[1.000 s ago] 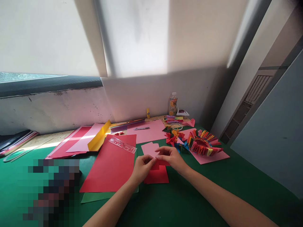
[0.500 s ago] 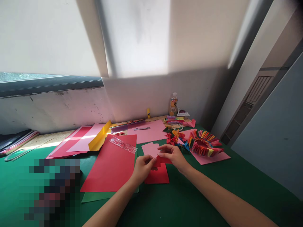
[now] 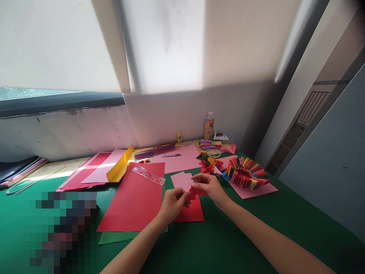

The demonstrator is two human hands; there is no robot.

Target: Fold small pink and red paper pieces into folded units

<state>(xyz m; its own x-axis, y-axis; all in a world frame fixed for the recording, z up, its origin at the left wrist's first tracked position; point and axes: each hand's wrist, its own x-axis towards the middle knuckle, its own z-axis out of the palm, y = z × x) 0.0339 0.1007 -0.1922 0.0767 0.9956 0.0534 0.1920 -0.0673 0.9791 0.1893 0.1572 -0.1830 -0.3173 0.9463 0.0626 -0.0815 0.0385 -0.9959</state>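
pink sheets: far left on my mat, 9 to 10 o'clock of my hands, overlapping.
yellow sheet: folded, one flap up, lying on the pink sheets' right edge.
big red sheet: flat, just left of my left hand, at its 9 o'clock.
ruler: clear, lying across the big red sheet's top right corner, 11 o'clock of my left hand.
left hand: fingers narrow, tips pinched on the left end of the red piece.
pink piece: flat on the mat, 12 o'clock of my left hand, partly behind my fingers.
red piece: small, folded, held between both hands, lifted just above the small red sheet.
small red sheet: flat under my hands, at 6 o'clock of the red piece.
right hand: fingers narrow, pinching the right end of the red piece.
paper stars: 12 o'clock of my right hand, near.
paper ring: pleated, many colours, 2 o'clock of my right hand, on a pink sheet.
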